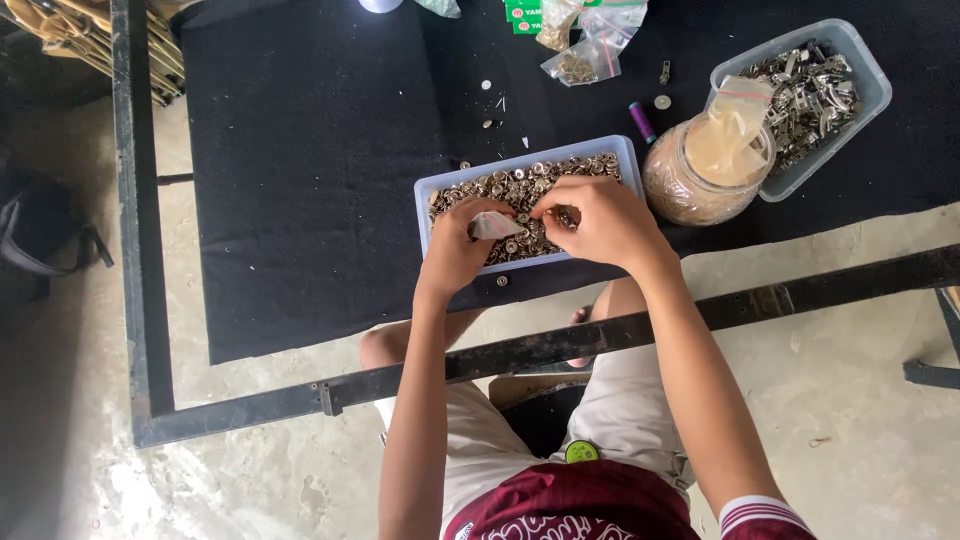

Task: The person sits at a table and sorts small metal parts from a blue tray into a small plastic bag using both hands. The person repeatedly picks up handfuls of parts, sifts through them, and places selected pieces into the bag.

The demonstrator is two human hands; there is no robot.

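Two hands work over one pale blue rectangular tray that sits on the black cloth near its front edge; the tray's long axis runs left to right, its far right corner tipped slightly away from the person. It is filled with small round metal snap parts, too many to count. Left hand: fingers curled closed around one small clear plastic bag, whose mouth points right toward the other hand. Right hand: fingers bent and pinched together at the bag's mouth; what they grip is too small to tell. Just right of the tray stands one clear jar with a plastic bag stuffed in its top. Behind the jar lies a second tray, holding metal clips. One purple thread spool lies between the trays. Two more plastic bags lie at the cloth's far edge.
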